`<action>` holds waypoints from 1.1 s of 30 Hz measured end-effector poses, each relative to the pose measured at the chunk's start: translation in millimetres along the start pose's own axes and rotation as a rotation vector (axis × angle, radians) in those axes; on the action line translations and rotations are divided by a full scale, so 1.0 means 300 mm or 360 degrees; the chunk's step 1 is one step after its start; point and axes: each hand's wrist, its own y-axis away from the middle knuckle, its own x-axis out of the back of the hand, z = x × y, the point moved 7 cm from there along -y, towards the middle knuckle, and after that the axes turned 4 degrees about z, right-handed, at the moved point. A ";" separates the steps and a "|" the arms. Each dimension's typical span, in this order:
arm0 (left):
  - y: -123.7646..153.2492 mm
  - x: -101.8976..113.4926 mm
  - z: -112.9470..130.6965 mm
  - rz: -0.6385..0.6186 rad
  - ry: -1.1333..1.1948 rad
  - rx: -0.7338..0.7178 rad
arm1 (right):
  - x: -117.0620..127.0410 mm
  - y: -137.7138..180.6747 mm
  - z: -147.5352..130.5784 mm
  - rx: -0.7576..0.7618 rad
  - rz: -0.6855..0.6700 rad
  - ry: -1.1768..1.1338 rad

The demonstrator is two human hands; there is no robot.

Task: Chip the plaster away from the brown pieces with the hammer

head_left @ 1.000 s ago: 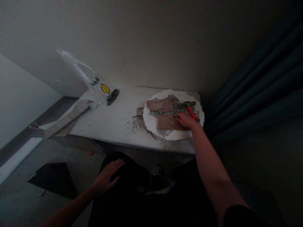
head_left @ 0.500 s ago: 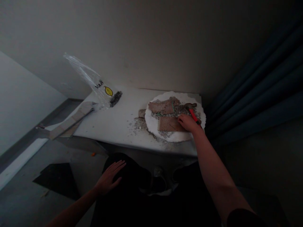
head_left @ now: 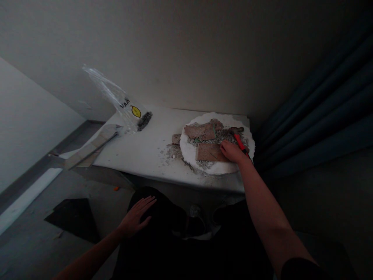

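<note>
My right hand (head_left: 230, 151) rests at the right end of a flat brown rectangular slab (head_left: 210, 152), its fingers curled together. Whatever is between those fingers is hidden. The slab lies on a round white board with a ragged edge (head_left: 189, 147), among grey crumbs. Behind it is a rough, broken brown piece (head_left: 201, 131). A hammer with a red and black handle (head_left: 239, 142) lies just right of my hand, its head toward the wall. My left hand (head_left: 136, 216) lies open on my dark-clothed thigh, fingers stretched out, holding nothing.
The board sits on a low white table (head_left: 140, 155). Grey crumbs (head_left: 172, 151) and a small block (head_left: 176, 139) lie left of it. A clear plastic bag (head_left: 125, 109) holds dark bits. Cardboard strips (head_left: 91, 146) overhang the left end. A blue curtain (head_left: 314, 105) hangs at right.
The whole view has shifted slightly, so things appear a little further right. Both hands keep nearly the same places and poses; nothing else has visibly moved.
</note>
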 end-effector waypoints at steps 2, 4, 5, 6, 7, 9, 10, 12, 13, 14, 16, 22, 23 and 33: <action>0.002 -0.003 -0.001 -0.0002 0.0004 0.0008 | -0.002 -0.002 0.007 0.0032 0.0008 -0.0029; 0.004 -0.004 -0.003 -0.0004 0.0008 0.0015 | -0.002 -0.001 0.011 0.0066 0.0013 -0.0053; 0.004 -0.005 -0.003 -0.0004 0.0010 0.0016 | -0.002 0.001 0.012 0.0078 0.0013 -0.0058; 0.005 -0.005 -0.003 -0.0001 0.0010 0.0014 | -0.002 0.002 0.013 0.0084 0.0010 -0.0057; 0.006 -0.005 -0.003 0.0003 0.0011 0.0014 | -0.002 0.004 0.012 0.0085 0.0007 -0.0050; 0.006 -0.004 -0.003 0.0012 0.0013 0.0010 | -0.001 0.007 0.006 0.0077 0.0002 -0.0025; 0.006 -0.003 -0.003 0.0016 0.0014 0.0009 | 0.000 0.009 0.003 0.0068 0.0001 -0.0010; 0.005 -0.002 -0.002 0.0023 0.0014 0.0005 | 0.001 0.010 -0.004 0.0043 -0.0001 0.0022; 0.005 -0.003 -0.002 0.0022 0.0014 -0.0001 | 0.002 0.010 -0.006 0.0028 -0.0003 0.0038; 0.004 -0.003 -0.002 0.0020 0.0013 -0.0006 | 0.002 0.011 -0.008 0.0012 -0.0004 0.0051; 0.004 -0.005 -0.003 0.0013 0.0015 -0.0011 | 0.001 0.011 -0.009 -0.0014 -0.0007 0.0070; 0.000 -0.006 -0.005 -0.0001 0.0038 0.0006 | -0.001 0.007 -0.008 -0.0018 -0.0014 0.0059; -0.001 -0.004 -0.004 0.0000 0.0040 0.0010 | -0.001 0.006 -0.008 -0.0014 -0.0016 0.0051; -0.005 0.011 0.008 -0.0006 0.0031 0.0024 | 0.007 0.008 0.000 0.0095 -0.0017 -0.0061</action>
